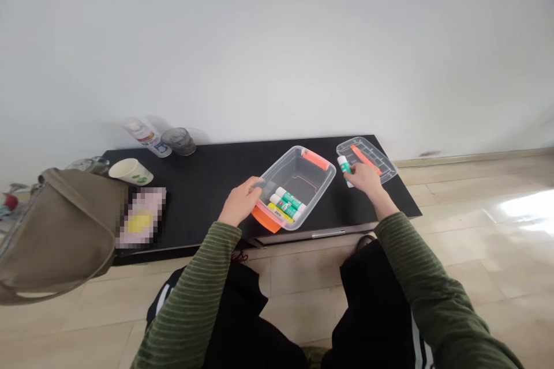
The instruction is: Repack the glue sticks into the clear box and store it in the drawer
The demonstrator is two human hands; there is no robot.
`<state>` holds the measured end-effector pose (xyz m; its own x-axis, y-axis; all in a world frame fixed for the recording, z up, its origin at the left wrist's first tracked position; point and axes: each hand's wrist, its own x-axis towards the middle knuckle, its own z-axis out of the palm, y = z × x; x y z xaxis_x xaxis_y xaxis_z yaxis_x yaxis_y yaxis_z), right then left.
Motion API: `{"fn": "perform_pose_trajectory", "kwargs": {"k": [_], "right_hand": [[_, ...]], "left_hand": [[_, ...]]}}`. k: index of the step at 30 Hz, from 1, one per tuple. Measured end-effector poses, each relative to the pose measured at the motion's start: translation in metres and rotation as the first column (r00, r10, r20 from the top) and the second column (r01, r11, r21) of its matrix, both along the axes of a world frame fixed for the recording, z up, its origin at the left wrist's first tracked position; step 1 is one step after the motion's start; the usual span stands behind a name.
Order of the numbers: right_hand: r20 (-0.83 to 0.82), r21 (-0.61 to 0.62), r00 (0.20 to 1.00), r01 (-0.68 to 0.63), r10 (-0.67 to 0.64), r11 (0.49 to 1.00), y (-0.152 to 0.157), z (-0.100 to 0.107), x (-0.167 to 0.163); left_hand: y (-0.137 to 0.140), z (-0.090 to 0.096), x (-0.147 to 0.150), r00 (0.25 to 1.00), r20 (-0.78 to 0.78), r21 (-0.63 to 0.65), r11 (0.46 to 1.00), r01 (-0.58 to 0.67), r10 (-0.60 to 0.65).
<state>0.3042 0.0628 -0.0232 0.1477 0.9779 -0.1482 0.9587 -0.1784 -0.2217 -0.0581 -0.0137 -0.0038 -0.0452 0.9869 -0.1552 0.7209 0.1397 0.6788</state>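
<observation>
A clear plastic box with orange latches rests on the black table, tilted at an angle to its edge. My left hand grips the rim at its left corner. Inside, at the near end, two green-and-white glue sticks and a yellow stick lie side by side. My right hand is closed around another green-and-white glue stick, held to the right of the box. Just beyond that hand lies the clear lid with an orange handle, partly covered by my fingers.
On the table's left part stand a paper cup, a dark glass and a white spray can near the wall. A blurred pink item lies beside a brown bag at the left end. A drawer handle shows on the front.
</observation>
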Motion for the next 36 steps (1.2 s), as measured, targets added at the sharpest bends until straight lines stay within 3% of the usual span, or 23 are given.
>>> {"fn": "perform_pose_trajectory", "kwargs": {"k": [2, 5, 8, 10, 13, 16, 19, 25, 30, 34, 36], "right_hand": [[-0.079, 0.200, 0.997, 0.004, 0.012, 0.980, -0.006, 0.015, -0.001], [-0.172, 0.459, 0.976, -0.043, 0.136, 0.887, -0.022, 0.038, -0.016], [-0.191, 0.520, 0.935, -0.162, 0.299, 0.839, -0.041, 0.056, -0.041], [-0.168, 0.438, 0.899, -0.298, 0.403, 0.848, -0.050, 0.061, -0.057], [-0.080, 0.182, 0.870, -0.466, 0.486, 0.866, -0.053, 0.058, -0.076], [0.036, -0.095, 0.881, -0.468, 0.472, 0.879, -0.046, 0.048, -0.087], [0.098, -0.254, 0.884, -0.421, 0.457, 0.870, -0.033, 0.039, -0.094], [0.133, -0.367, 0.891, -0.363, 0.435, 0.857, -0.022, 0.036, -0.103], [0.126, -0.424, 0.861, -0.402, 0.492, 0.811, -0.019, 0.032, -0.104], [0.095, -0.491, 0.819, -0.456, 0.565, 0.743, -0.018, 0.025, -0.107], [0.079, -0.442, 0.814, -0.488, 0.575, 0.752, -0.019, 0.028, -0.105]], "left_hand": [[0.006, -0.002, 0.003, 1.000, 0.010, 0.017, 1.000, 0.011, -0.011], [0.016, -0.004, 0.009, 0.997, 0.052, 0.060, 0.996, 0.060, -0.063], [0.028, -0.005, 0.017, 0.986, 0.096, 0.068, 0.990, 0.127, -0.133], [0.034, -0.004, 0.022, 0.982, 0.111, 0.056, 0.988, 0.147, -0.153], [0.043, -0.006, 0.025, 0.981, 0.123, 0.059, 0.988, 0.141, -0.148], [0.052, -0.012, 0.027, 0.979, 0.140, 0.079, 0.987, 0.137, -0.147], [0.059, -0.018, 0.029, 0.970, 0.182, 0.085, 0.986, 0.146, -0.159], [0.065, -0.023, 0.033, 0.969, 0.216, 0.050, 0.993, 0.108, -0.116], [0.066, -0.027, 0.033, 0.971, 0.222, 0.043, 0.996, 0.082, -0.089], [0.064, -0.027, 0.033, 0.966, 0.244, 0.053, 0.996, 0.076, -0.087], [0.063, -0.026, 0.032, 0.959, 0.268, 0.052, 0.996, 0.077, -0.088]]}}
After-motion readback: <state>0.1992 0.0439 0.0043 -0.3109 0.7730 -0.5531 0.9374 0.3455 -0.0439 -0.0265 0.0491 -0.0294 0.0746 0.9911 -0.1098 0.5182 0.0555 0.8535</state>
